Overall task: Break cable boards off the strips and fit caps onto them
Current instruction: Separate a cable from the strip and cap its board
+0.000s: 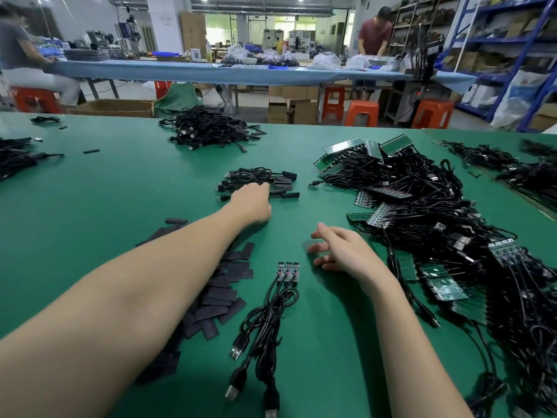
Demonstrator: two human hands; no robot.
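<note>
The left hand's fingers reach into a small bundle of capped cables far out on the green tabletop; they are hidden behind the back of the left hand, so whether they hold anything cannot be told. The right hand hovers low over the tabletop, fingers loosely spread, holding nothing. Just left of it lie three joined cable boards, side by side, long axes pointing away from the person, their black cables trailing toward the near edge and ending in USB plugs. A heap of flat black caps lies under and beside the left forearm. To the right sprawls a large tangle of cables with green board strips. A further cable pile sits near the far edge.
</note>
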